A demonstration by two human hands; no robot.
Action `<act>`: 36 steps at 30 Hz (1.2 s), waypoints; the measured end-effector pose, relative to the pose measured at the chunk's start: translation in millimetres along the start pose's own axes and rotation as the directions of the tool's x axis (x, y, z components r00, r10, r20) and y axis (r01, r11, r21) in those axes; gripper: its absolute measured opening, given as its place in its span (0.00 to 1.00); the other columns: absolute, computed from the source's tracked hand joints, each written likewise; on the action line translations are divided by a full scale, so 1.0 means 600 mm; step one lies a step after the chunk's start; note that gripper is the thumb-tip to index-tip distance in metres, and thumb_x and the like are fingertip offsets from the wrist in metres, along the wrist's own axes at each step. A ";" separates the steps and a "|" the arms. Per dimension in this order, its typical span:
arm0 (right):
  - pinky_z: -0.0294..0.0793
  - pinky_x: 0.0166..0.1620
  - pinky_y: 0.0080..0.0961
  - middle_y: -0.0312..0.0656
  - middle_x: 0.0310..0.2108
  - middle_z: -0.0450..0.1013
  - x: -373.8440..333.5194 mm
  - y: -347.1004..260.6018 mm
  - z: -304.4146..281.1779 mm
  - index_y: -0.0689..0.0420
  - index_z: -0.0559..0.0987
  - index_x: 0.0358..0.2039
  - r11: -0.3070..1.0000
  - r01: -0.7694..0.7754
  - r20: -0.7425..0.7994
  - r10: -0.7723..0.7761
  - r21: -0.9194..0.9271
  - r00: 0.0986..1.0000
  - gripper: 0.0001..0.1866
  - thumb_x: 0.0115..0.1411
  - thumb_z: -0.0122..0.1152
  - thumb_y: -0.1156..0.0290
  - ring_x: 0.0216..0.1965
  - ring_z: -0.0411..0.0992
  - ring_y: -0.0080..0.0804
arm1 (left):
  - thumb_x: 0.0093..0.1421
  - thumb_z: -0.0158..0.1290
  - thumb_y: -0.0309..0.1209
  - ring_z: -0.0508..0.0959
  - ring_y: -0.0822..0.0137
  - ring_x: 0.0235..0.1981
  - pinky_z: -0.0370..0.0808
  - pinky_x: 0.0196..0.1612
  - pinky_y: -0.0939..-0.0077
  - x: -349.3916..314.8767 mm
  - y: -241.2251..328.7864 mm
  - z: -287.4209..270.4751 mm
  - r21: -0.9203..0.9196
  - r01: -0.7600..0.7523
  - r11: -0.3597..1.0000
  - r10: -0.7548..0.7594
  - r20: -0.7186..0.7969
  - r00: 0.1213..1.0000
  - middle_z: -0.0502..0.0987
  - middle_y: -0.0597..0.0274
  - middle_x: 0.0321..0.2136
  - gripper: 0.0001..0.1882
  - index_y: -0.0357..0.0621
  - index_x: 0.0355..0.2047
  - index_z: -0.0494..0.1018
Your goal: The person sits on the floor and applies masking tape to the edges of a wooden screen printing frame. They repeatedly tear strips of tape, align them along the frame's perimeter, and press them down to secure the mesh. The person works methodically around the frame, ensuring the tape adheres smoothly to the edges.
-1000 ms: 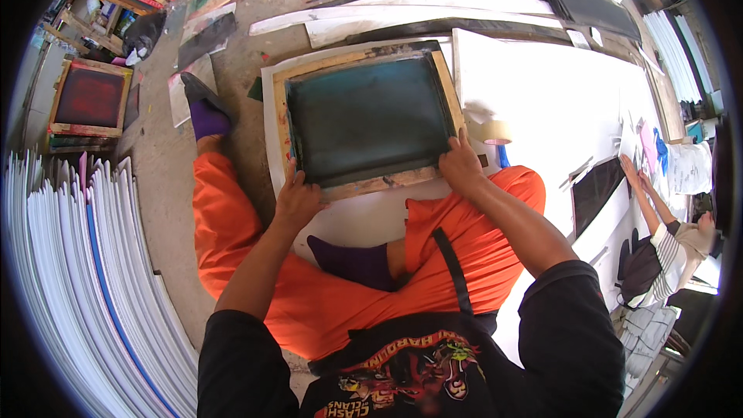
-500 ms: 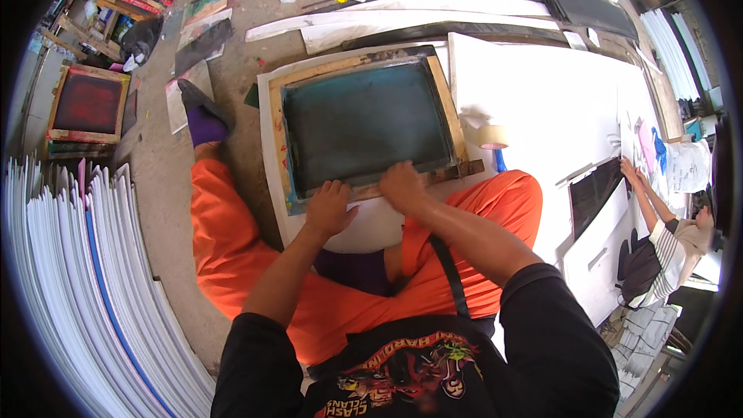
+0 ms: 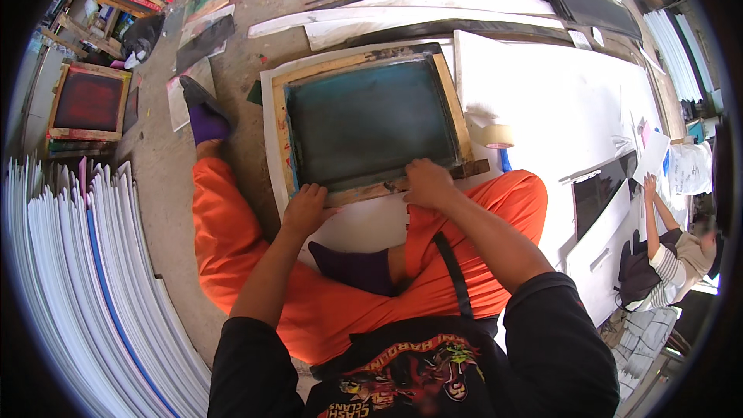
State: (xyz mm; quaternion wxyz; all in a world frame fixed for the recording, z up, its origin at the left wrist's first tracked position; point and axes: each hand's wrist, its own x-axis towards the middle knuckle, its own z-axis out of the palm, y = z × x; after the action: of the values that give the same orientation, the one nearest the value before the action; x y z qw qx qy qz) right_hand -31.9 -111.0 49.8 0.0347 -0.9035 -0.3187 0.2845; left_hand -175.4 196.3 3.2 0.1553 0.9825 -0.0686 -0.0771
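Observation:
A wooden screen-printing frame with dark teal-black mesh lies in front of me on a white sheet. My left hand holds its near rail close to the left corner, fingers bent over the wood. Farther right along that same rail, my right hand has its fingers curled over the edge; the thumb side is partly hidden. A short piece of wood sticks out past the frame's near right corner. Beside that corner stands a roll of tan tape.
Stacked white sheets stand at my left, below another screen frame with red mesh. White and dark strips lie beyond my frame. On the right, a person handles a white sheet over a large white board.
My left hand has shifted left toward the frame's near corner, and my right hand has moved right along the rail. At the right, the other person has lifted a white sheet.

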 end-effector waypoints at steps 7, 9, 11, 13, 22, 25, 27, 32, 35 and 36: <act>0.78 0.61 0.42 0.48 0.53 0.77 -0.013 0.066 -0.047 0.61 0.81 0.50 0.992 -0.124 0.118 0.128 -0.038 0.985 0.34 0.47 0.81 0.54 0.60 0.73 0.48 | 0.57 0.63 0.58 0.79 0.52 0.45 0.69 0.66 0.49 -0.002 0.007 0.010 0.257 -0.029 0.966 0.035 -0.020 0.999 0.79 0.55 0.34 0.29 0.42 0.37 0.77; 0.79 0.60 0.42 0.48 0.52 0.78 -0.019 0.074 -0.046 0.60 0.81 0.49 0.989 -0.136 0.103 0.142 -0.059 0.985 0.32 0.47 0.81 0.56 0.60 0.74 0.47 | 0.57 0.62 0.61 0.79 0.52 0.46 0.60 0.73 0.46 -0.004 0.015 0.001 0.368 -0.043 0.929 0.091 -0.114 0.989 0.80 0.56 0.30 0.30 0.43 0.34 0.78; 0.80 0.59 0.40 0.47 0.52 0.79 -0.029 0.078 -0.042 0.59 0.83 0.47 0.985 -0.143 0.021 0.146 -0.098 0.989 0.29 0.48 0.81 0.58 0.58 0.76 0.45 | 0.55 0.61 0.64 0.79 0.51 0.47 0.50 0.76 0.44 -0.009 0.009 0.005 0.393 0.007 0.919 0.055 -0.147 0.988 0.81 0.55 0.28 0.32 0.43 0.32 0.80; 0.80 0.59 0.40 0.49 0.52 0.78 -0.027 0.074 -0.035 0.60 0.82 0.48 0.978 -0.163 0.038 0.169 -0.131 0.985 0.26 0.51 0.78 0.62 0.58 0.76 0.45 | 0.54 0.61 0.66 0.79 0.50 0.49 0.44 0.78 0.43 -0.004 0.015 0.000 0.426 0.039 0.904 0.021 -0.136 0.990 0.82 0.55 0.27 0.34 0.42 0.31 0.82; 0.80 0.57 0.40 0.55 0.51 0.77 -0.014 0.069 -0.006 0.64 0.79 0.48 0.962 -0.228 -0.008 0.230 -0.148 0.973 0.23 0.52 0.70 0.71 0.57 0.76 0.50 | 0.54 0.61 0.68 0.80 0.49 0.52 0.41 0.79 0.45 0.009 0.041 -0.026 0.458 0.115 0.881 -0.176 0.092 0.980 0.85 0.52 0.29 0.37 0.41 0.35 0.83; 0.78 0.59 0.44 0.60 0.54 0.76 0.005 0.131 -0.064 0.68 0.76 0.53 0.937 -0.109 0.051 0.098 0.331 0.994 0.28 0.54 0.68 0.68 0.58 0.75 0.56 | 0.53 0.63 0.66 0.79 0.48 0.53 0.48 0.77 0.44 0.000 0.032 -0.030 0.370 0.144 0.918 -0.169 0.037 0.985 0.86 0.52 0.30 0.36 0.40 0.37 0.84; 0.76 0.60 0.46 0.59 0.57 0.77 0.017 0.177 -0.094 0.67 0.73 0.59 0.811 -0.231 -0.104 0.336 0.537 0.936 0.35 0.52 0.69 0.65 0.59 0.75 0.57 | 0.54 0.64 0.64 0.78 0.47 0.54 0.53 0.76 0.43 -0.010 0.028 -0.039 0.280 0.155 0.947 -0.156 -0.021 0.988 0.86 0.51 0.32 0.35 0.40 0.39 0.83; 0.78 0.57 0.47 0.60 0.51 0.80 -0.002 0.162 -0.092 0.70 0.72 0.58 0.827 -0.487 -0.174 0.543 0.279 0.822 0.35 0.53 0.70 0.63 0.55 0.79 0.57 | 0.54 0.66 0.59 0.77 0.44 0.54 0.58 0.73 0.41 -0.029 0.012 -0.010 0.246 0.138 0.959 -0.101 -0.159 0.982 0.86 0.50 0.34 0.31 0.40 0.38 0.82; 0.77 0.59 0.47 0.60 0.54 0.79 -0.003 0.144 -0.081 0.68 0.73 0.55 0.760 -0.590 -0.047 0.623 0.271 0.781 0.32 0.55 0.69 0.63 0.58 0.77 0.57 | 0.54 0.66 0.59 0.76 0.45 0.54 0.59 0.73 0.42 -0.026 0.016 -0.011 0.238 0.136 0.962 -0.101 -0.156 0.983 0.85 0.50 0.34 0.31 0.40 0.37 0.82; 0.77 0.60 0.48 0.60 0.55 0.79 -0.001 0.142 -0.078 0.68 0.73 0.55 0.730 -0.626 -0.010 0.654 0.275 0.757 0.31 0.55 0.69 0.64 0.58 0.77 0.57 | 0.54 0.66 0.59 0.76 0.45 0.54 0.59 0.73 0.43 -0.027 0.016 -0.013 0.240 0.137 0.961 -0.103 -0.149 0.984 0.85 0.51 0.33 0.31 0.40 0.38 0.82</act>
State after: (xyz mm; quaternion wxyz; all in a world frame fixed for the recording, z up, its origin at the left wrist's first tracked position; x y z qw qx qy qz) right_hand 40.3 -173.1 68.7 0.0669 -0.9593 0.0538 0.2691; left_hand -190.7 192.1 16.0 0.0302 0.9995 -0.0073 -0.0107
